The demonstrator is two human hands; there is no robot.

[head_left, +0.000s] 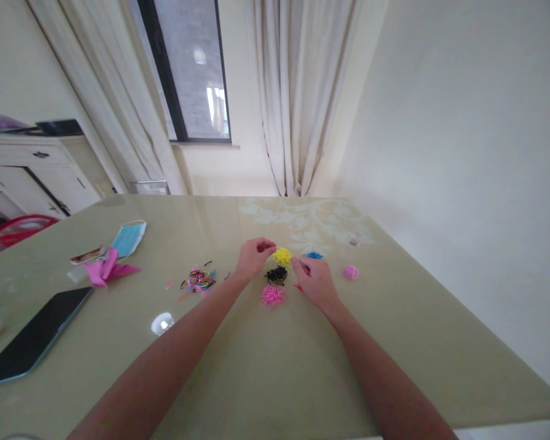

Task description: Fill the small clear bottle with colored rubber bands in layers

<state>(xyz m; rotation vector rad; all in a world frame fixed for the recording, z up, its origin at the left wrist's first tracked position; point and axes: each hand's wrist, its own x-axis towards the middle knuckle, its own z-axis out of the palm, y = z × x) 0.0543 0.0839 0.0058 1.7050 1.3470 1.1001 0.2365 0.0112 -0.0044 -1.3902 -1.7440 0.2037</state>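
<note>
Both my hands reach in around a small pile of yellow rubber bands (283, 256). My left hand (253, 256) is pinched closed at the pile's left edge; anything between its fingertips is too small to make out. On the pile's right side, my right hand (315, 280) has thumb and fingers pressed together, and what they hold, if anything, cannot be seen. Between the wrists lie a black pile of bands (276, 275) and a pink pile (273, 296). A blue pile (313, 255) shows behind my right hand, which partly covers some red bands (297, 286).
Mixed coloured bands (200, 280) lie left of my left forearm, near a shiny round object (162, 323). Farther left are a pink folded-paper shape (109, 269), a blue mask (131, 238) and a dark tablet (36, 333). A pink lump (351, 272) sits at the right.
</note>
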